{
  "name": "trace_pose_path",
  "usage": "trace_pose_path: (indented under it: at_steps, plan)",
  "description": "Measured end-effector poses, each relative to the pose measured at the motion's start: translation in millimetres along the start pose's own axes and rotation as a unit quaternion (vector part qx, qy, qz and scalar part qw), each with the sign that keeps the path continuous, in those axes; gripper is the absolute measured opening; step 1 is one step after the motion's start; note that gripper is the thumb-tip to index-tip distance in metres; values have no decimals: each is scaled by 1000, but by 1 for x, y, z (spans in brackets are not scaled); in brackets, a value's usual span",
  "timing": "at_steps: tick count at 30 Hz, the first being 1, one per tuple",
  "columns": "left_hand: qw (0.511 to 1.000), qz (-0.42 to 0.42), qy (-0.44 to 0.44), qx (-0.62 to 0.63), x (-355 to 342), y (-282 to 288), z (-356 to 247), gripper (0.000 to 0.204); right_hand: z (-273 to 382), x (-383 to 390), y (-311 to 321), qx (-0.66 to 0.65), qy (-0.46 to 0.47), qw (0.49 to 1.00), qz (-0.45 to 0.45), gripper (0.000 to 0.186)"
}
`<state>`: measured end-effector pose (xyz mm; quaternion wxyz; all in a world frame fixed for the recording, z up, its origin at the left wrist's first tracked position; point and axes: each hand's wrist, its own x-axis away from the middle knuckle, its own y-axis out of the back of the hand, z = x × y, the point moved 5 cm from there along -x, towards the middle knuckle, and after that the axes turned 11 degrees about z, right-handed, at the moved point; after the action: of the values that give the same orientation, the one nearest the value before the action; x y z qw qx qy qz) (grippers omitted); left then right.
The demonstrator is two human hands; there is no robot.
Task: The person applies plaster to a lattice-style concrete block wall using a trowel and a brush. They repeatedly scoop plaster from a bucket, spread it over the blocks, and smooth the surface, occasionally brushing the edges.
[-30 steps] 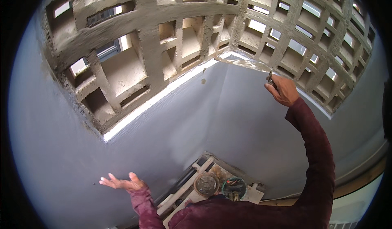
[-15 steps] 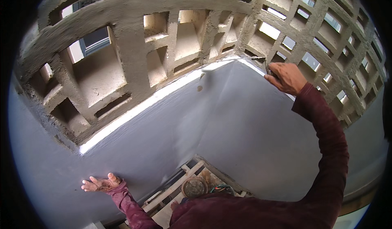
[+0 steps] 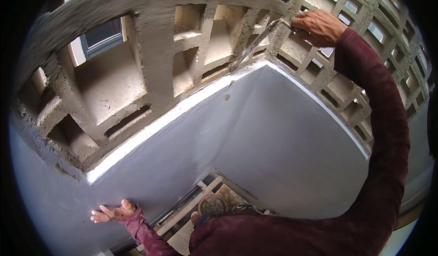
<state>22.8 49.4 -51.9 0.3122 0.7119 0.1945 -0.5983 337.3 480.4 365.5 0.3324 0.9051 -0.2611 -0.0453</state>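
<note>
My right hand (image 3: 319, 27) is raised at the far right, closed around the handle of a trowel (image 3: 261, 42). The trowel's thin blade shows nearly edge-on. It slants down and left across the inner corner of the rough openwork concrete screen (image 3: 157, 55). Its tip is close to the brightly lit ledge (image 3: 150, 135) under the screen; whether it touches cannot be made out. Low on the left, my left hand (image 3: 114, 211) holds nothing, its fingers spread against or just in front of the smooth grey wall (image 3: 292, 137).
Below the wall corner lie wooden planks (image 3: 187, 210) with gaps between them. A round bucket (image 3: 212, 204) stands there, partly behind my body. A small pale brown spot (image 3: 227, 97) marks the wall under the ledge. Window frames show through the screen's openings.
My right hand has risen with the trowel, and the blade has swung from nearly level to a steep slant. My left hand stays about where it was.
</note>
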Motion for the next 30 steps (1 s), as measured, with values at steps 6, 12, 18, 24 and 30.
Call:
trace_pose_path:
  at_steps: [6, 12, 18, 24, 30]
  plan:
    - [1000, -7, 0, 9, -8, 2, -5, 70, -6, -8, 36, 53, 16, 998, -35, 23]
    - [1000, 19, 12, 2, -5, -1, -6, 73, -24, 40, 59, 58, -10, 993, -103, 29]
    - [1000, 18, 1, -12, -9, 4, -5, 73, 17, 30, 32, -26, 14, 998, -53, 17]
    - [1000, 12, 1, -11, -9, 2, -6, 74, 24, 22, 2, -11, 23, 997, -80, 25]
    - [1000, 6, -4, -1, -11, 1, -6, 75, 19, 4, -12, -31, 12, 998, -53, 26]
